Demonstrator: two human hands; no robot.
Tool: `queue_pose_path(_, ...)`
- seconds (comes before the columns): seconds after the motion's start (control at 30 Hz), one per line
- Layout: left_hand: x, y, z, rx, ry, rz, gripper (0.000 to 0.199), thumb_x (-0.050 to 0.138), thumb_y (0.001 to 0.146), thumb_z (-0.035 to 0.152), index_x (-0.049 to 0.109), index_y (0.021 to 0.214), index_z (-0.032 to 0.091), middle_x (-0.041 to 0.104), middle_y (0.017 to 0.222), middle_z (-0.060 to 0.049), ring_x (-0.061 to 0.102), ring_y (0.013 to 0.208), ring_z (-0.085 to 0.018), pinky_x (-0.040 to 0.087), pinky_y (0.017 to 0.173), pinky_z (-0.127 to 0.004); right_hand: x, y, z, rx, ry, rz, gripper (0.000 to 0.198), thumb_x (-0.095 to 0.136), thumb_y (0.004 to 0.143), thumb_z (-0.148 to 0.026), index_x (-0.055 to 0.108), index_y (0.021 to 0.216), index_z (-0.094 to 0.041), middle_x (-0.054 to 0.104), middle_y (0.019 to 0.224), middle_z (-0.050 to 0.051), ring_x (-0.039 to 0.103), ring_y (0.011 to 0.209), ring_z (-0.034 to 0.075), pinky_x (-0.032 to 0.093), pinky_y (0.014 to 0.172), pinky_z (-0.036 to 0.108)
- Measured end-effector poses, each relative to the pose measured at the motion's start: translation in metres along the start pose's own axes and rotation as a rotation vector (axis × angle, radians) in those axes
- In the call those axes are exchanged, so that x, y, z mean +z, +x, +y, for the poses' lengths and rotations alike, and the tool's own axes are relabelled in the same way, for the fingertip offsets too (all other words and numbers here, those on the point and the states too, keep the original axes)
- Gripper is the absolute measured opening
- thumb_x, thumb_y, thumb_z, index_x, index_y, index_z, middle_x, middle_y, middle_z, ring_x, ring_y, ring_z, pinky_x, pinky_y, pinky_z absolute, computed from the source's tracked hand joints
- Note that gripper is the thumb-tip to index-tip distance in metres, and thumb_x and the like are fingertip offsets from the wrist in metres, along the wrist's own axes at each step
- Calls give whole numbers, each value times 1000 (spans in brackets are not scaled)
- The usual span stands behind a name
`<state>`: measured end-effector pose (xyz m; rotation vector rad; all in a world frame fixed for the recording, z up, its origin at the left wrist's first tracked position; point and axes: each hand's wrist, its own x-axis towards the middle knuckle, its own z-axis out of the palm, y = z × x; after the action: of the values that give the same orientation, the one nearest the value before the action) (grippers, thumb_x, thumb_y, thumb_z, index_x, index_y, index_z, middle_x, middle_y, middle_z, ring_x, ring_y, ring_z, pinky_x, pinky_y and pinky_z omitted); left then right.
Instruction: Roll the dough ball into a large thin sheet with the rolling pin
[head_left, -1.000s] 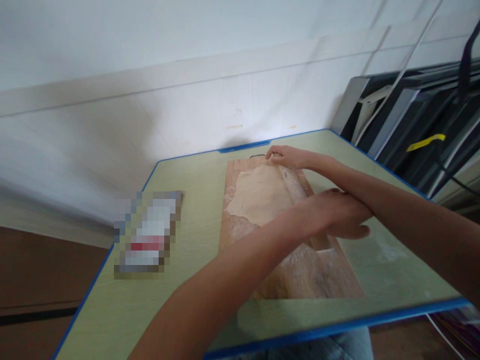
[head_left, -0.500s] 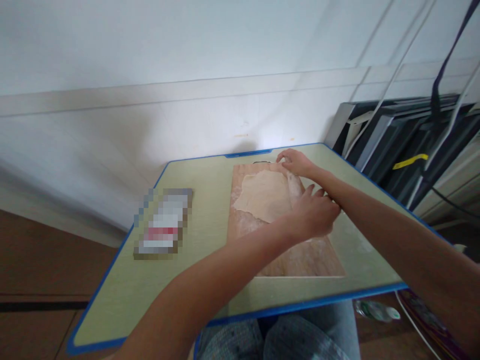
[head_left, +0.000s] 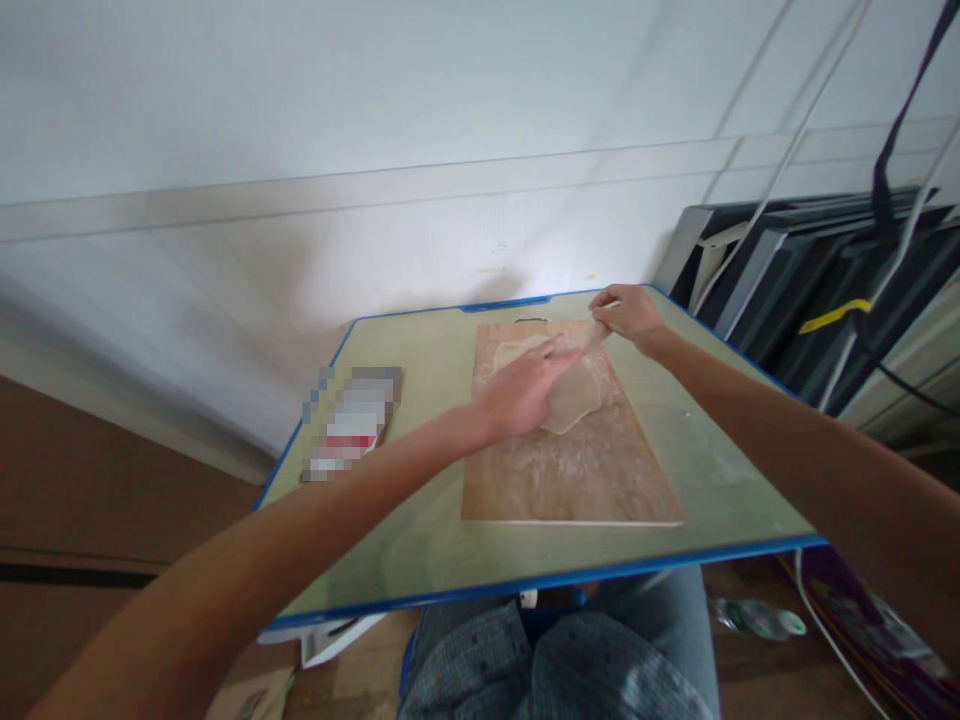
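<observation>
A thin pale sheet of dough (head_left: 576, 400) lies on a floury wooden board (head_left: 570, 485). My left hand (head_left: 517, 390) stretches over the sheet's left and middle part, its fingers extended and slightly blurred, hiding much of it. Whether the palm presses on the dough I cannot tell. Past the board's far right corner, my right hand (head_left: 626, 312) pinches a raised edge of the dough between thumb and fingers and holds it above the board.
The board rests on a light green table (head_left: 420, 540) with a blue rim. A pixelated flat item (head_left: 356, 420) lies on the left. A white wall (head_left: 420, 260) stands behind; dark panels (head_left: 795, 270) and cables lean at the right. A plastic bottle (head_left: 761, 618) lies on the floor.
My left hand has moved left from the dough's right side onto its middle. My right hand has shifted right, and an edge of the dough is now lifted in its fingers.
</observation>
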<state>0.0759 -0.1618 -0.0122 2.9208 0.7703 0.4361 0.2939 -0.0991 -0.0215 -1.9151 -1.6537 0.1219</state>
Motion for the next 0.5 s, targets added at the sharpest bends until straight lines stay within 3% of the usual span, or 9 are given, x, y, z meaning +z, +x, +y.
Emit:
queue_pose_path(0.1, -9, -8, -27, -186, 216, 41, 40, 37, 87, 13, 45, 126, 13, 52, 130, -11, 49, 119, -21, 43, 96, -34, -2, -9, -2, -56, -89, -61, 18, 49, 69, -12, 64, 79, -15, 68, 82, 8, 61, 71, 16, 44, 61, 24)
queue_pose_path(0.17, -13, -13, -42, -252, 372, -10, 30, 34, 93, 22, 54, 112, 12, 60, 117, -13, 56, 108, -23, 46, 89, -35, -3, -16, -2, -104, -160, -111, 23, 48, 70, -10, 64, 86, -14, 69, 84, 8, 61, 75, 16, 43, 64, 24)
queue_pose_path(0.27, -18, -16, -57, -255, 457, -137, 41, 27, 96, 37, 58, 104, 13, 65, 104, -12, 61, 97, -23, 48, 78, -32, -4, -26, -3, -158, -276, -176, 29, 42, 78, -16, 62, 98, -13, 69, 88, 10, 62, 78, 18, 42, 64, 26)
queue_pose_path(0.4, -30, -7, -70, -275, 414, -323, 64, 16, 93, 56, 65, 97, 14, 69, 94, -11, 65, 85, -22, 46, 71, -28, -5, -29, -8, -190, -445, -288, 42, 30, 87, -31, 67, 88, -12, 69, 92, 16, 63, 83, 24, 42, 65, 31)
queue_pose_path(0.5, -34, 6, -75, -268, 391, -346, 71, 12, 92, 57, 67, 94, 12, 70, 92, -12, 65, 82, -23, 44, 69, -27, -3, -27, -11, -193, -530, -341, 51, 25, 89, -35, 69, 86, -10, 68, 96, 19, 63, 87, 26, 42, 67, 33)
